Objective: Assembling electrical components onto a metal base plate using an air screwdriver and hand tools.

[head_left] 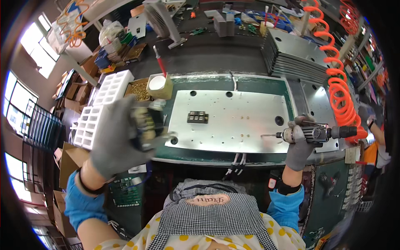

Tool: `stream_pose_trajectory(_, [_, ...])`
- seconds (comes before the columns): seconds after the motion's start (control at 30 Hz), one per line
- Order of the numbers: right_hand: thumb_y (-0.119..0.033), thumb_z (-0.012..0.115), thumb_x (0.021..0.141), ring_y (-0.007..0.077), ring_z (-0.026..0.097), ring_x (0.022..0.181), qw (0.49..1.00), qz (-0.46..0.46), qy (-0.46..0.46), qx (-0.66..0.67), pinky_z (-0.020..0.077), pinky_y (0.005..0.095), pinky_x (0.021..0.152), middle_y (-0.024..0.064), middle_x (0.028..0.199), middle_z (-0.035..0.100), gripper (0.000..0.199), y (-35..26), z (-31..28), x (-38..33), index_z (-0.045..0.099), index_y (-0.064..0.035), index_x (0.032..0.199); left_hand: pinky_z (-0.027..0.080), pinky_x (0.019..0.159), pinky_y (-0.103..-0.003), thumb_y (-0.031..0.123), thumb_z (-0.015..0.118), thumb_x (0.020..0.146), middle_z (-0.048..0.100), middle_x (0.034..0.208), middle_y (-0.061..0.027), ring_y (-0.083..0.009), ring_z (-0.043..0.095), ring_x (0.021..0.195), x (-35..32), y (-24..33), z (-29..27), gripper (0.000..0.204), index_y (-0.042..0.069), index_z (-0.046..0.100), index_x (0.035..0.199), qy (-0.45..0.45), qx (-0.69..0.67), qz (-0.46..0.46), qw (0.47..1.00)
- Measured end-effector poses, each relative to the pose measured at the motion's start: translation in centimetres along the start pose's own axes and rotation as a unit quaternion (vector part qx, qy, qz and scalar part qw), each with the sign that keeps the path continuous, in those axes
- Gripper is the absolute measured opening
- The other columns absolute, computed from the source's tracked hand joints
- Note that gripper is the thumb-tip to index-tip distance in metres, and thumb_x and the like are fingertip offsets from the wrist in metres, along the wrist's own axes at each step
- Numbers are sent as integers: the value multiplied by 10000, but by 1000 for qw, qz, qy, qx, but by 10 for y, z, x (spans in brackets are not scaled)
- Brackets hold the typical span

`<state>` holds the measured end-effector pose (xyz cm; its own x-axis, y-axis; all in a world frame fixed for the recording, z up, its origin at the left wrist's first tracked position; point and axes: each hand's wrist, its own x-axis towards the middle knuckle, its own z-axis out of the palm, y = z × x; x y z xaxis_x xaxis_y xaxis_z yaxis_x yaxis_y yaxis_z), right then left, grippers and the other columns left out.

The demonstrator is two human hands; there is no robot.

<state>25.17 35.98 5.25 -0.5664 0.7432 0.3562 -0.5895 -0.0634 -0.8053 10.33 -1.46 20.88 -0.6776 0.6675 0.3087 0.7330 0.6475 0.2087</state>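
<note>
My left hand [118,137], grey glove, is raised over the counter's [258,85] left edge, fingers wrapped around a small dark block-shaped part [143,127]. It's motion-blurred, so I can't tell exactly what it is; looks like a black component with pale markings.

My right hand [299,146], also gloved, is clamped around a pneumatic screwdriver [310,133] held level, bit pointing left over the right edge of the metal plate [233,121]. An orange coiled air hose [337,83] runs from its rear end up and away.

The plate lies flat on the green mat [266,83]. A small black terminal block [197,117] sits on it, left of centre, well apart from both hands. A few small screws [243,135] are scattered near the plate's lower edge.

White compartment trays [102,104] stand at far left, a tub of brass hardware [139,91] beside them. Stacked grey metal sheets [296,56] at upper right.
</note>
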Motion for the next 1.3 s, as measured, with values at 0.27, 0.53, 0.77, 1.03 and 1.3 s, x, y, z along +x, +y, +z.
stream_pose_trajectory(0.27, [65, 631, 790, 154, 605, 910, 996, 45, -76, 3, 529, 293, 768, 81, 1038, 596, 460, -10, -9, -14, 485, -31, 1215, 438, 989, -456, 266, 852, 534, 460, 1255, -233, -410, 478, 1174, 88, 69, 128, 1028, 21, 329, 1385, -200, -35, 104, 974])
stream_pose_trajectory(0.53, [98, 619, 749, 146, 605, 958, 994, 90, -50, 31, 507, 302, 870, 70, 1054, 594, 472, -8, -10, -21, 484, -53, 1175, 463, 962, -447, 366, 819, 570, 476, 1232, -229, -395, 496, 1157, 111, 68, 180, 998, 23, 337, 1374, -322, 16, 92, 942])
stream_pose_trajectory(0.77, [103, 634, 732, 138, 616, 860, 996, 73, -33, -40, 520, 291, 807, 83, 984, 607, 400, -13, 7, -18, 510, -28, 1090, 475, 948, -431, 365, 833, 567, 487, 1214, -218, -376, 505, 1139, 117, 56, 183, 1011, -7, 337, 1366, -319, -7, 115, 941])
stream_pose_trajectory(1.03, [99, 628, 706, 163, 585, 898, 988, 79, -43, -128, 499, 306, 773, 71, 1017, 570, 511, -5, 5, -17, 499, -41, 1180, 466, 957, -407, 326, 810, 572, 499, 1206, -199, -349, 497, 1140, 120, 51, 184, 995, -44, 336, 1364, -344, -53, 143, 926])
stream_pose_trajectory(1.3, [131, 564, 750, 121, 560, 889, 978, 167, -106, -66, 449, 255, 585, 91, 1174, 544, 646, 24, -25, 19, 418, -102, 1334, 428, 1010, -393, 367, 755, 741, 531, 1303, -212, -322, 527, 1207, 110, -78, 122, 786, 21, 442, 1373, -219, -281, 29, 934])
